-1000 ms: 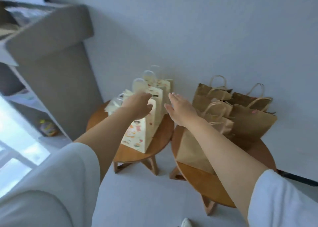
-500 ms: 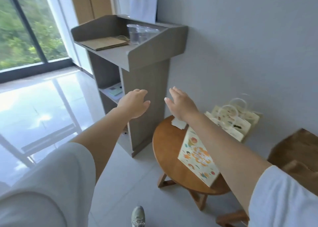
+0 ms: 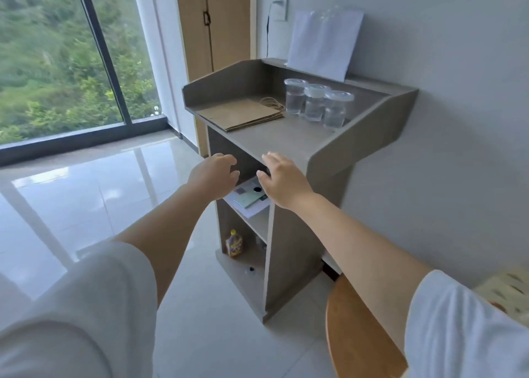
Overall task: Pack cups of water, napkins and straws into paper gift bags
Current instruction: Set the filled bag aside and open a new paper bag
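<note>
A grey wooden desk with a raised rim (image 3: 286, 140) stands at the centre of the frame. A flat stack of brown paper gift bags (image 3: 243, 114) lies on its left. 3 clear lidded cups of water (image 3: 315, 102) stand in a row on its right. Loose papers (image 3: 249, 198) lie on its middle shelf (image 3: 257, 221).

Three lidded water cups (image 3: 315, 102) on lectern (image 3: 286, 140)

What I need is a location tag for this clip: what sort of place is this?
Probably an indoor office or function room: a grey lectern-style stand holds three clear lidded cups of water and flat brown paper bags, beside a floor-to-ceiling window and glossy white tiled floor.
</note>
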Demonstrator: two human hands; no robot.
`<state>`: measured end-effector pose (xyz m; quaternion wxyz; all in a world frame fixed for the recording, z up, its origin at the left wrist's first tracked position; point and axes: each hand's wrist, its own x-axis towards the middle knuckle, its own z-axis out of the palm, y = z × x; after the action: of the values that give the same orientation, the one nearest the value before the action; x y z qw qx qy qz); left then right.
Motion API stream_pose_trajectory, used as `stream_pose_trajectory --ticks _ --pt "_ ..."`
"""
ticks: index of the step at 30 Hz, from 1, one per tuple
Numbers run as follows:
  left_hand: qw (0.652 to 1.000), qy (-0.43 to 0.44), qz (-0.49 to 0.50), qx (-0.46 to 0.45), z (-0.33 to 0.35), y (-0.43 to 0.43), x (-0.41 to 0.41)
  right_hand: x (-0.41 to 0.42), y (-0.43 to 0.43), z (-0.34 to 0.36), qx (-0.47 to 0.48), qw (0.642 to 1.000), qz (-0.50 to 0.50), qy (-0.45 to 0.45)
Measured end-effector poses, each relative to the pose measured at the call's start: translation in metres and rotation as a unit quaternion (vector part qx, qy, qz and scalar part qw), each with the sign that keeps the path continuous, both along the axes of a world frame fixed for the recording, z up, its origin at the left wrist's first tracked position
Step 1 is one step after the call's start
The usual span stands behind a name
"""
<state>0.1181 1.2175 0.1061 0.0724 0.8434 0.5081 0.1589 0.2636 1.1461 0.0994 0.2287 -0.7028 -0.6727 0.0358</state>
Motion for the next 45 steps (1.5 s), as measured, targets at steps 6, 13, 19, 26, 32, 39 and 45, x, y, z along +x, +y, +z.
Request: stream_pose_trajectory --ticks 6,13,19,26,32,39,45 --pt "0.999 0.022 -0.045 0.006 -0.012 0.139 0.000 0.000 0.097 -0.019 -0.037 0.998 -0.057 0.016" --pt "0.991 0.008 -0.133 0.004 -0.025 0.301 0.024 -0.001 0.198 -0.050 -0.063 0.980 -0.175 0.070" --pt "0.966 0.121 -0.229 -0.023 -0.044 0.368 0.044 -0.012 0.259 -0.049 -0.075 0.965 -0.242 0.071" --pt "0.936 0.121 -0.277 0.179 -0.066 0.393 0.031 -0.024 0.300 -0.054 -0.073 0.958 -0.266 0.083" --pt "0.926 0.015 -0.317 0.207 -0.059 0.401 0.027 -0.047 0.322 -0.047 0.043 0.927 -0.298 0.221" --pt "0.822 -0.230 -0.475 0.214 -0.065 0.366 0.018 -0.053 0.342 -0.017 0.124 0.692 -0.306 0.642" --pt "0.890 -0.250 -0.378 0.042 -0.068 0.354 -0.001 -0.044 0.306 -0.024 0.131 0.722 -0.301 0.609"
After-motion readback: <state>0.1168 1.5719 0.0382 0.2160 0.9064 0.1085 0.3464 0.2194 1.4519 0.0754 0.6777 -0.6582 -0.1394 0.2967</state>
